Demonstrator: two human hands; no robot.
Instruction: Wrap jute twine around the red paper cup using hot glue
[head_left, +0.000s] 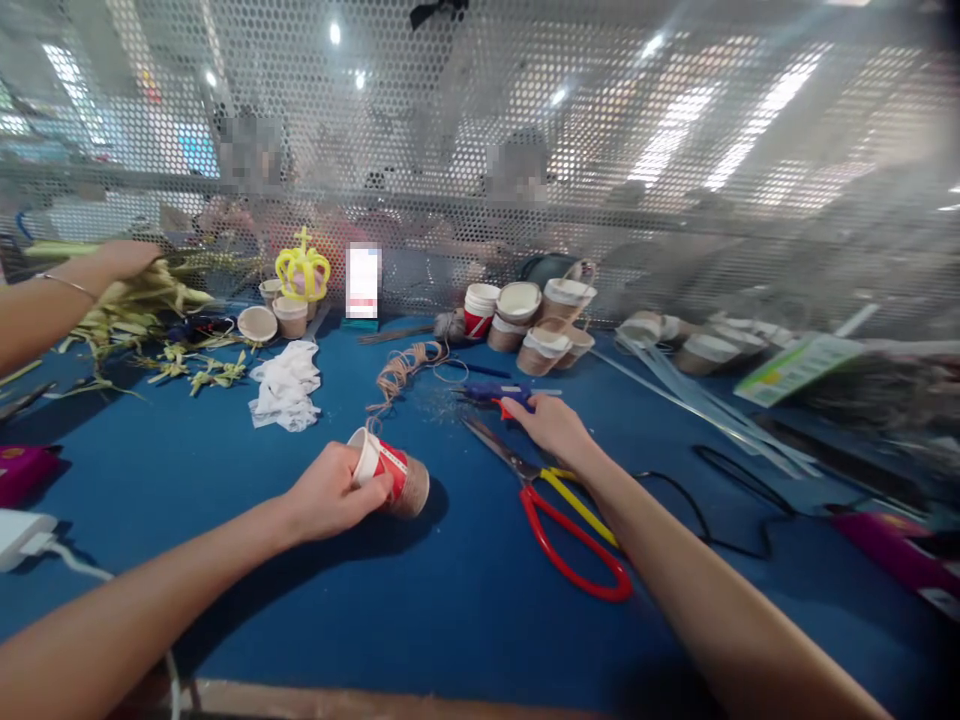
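Note:
My left hand (pixel 335 488) grips a red and white paper cup (pixel 391 466) tilted on its side, its mouth toward the left. Brown twine is wound around the cup's base end. My right hand (pixel 551 425) is closed on a blue glue gun (pixel 491 392) with an orange trigger; its nozzle points left. Under my right forearm lie large scissors (pixel 559 510) with one red and one yellow handle, blades toward the glue gun. A loose coil of twine (pixel 405 372) rests behind the cup.
Several twine-wrapped cups (pixel 517 302) stand along the perforated metal screen (pixel 420 130). Clear glue sticks (pixel 712 400) lie at the right, near a black cord (pixel 697 520). A crumpled white cloth (pixel 287 385) and a yellow crown (pixel 302 272) are at left. Another person's hand (pixel 127 260) touches dried husks (pixel 150 295).

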